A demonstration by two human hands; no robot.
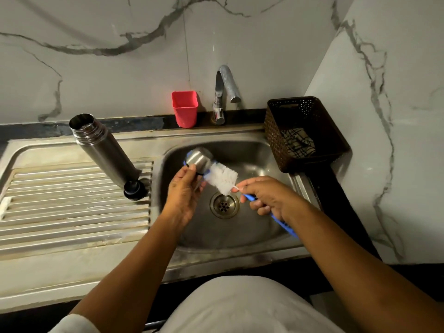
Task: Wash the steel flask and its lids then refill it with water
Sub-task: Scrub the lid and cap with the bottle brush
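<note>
Over a steel sink (254,152), the person's left grip (185,189) curls its fingers round the flask's steel cup lid (199,159), held tilted above the basin. The right grip (269,198) is closed round the blue handle of a bottle brush (222,177), whose white bristles meet the lid. The open steel flask (103,147) stands on the ribbed draining board (72,203) left of the basin, with a black stopper lid (134,189) at its base. A red cup (185,108), a tap (224,92) and a brown basket (302,121) sit behind.
</note>
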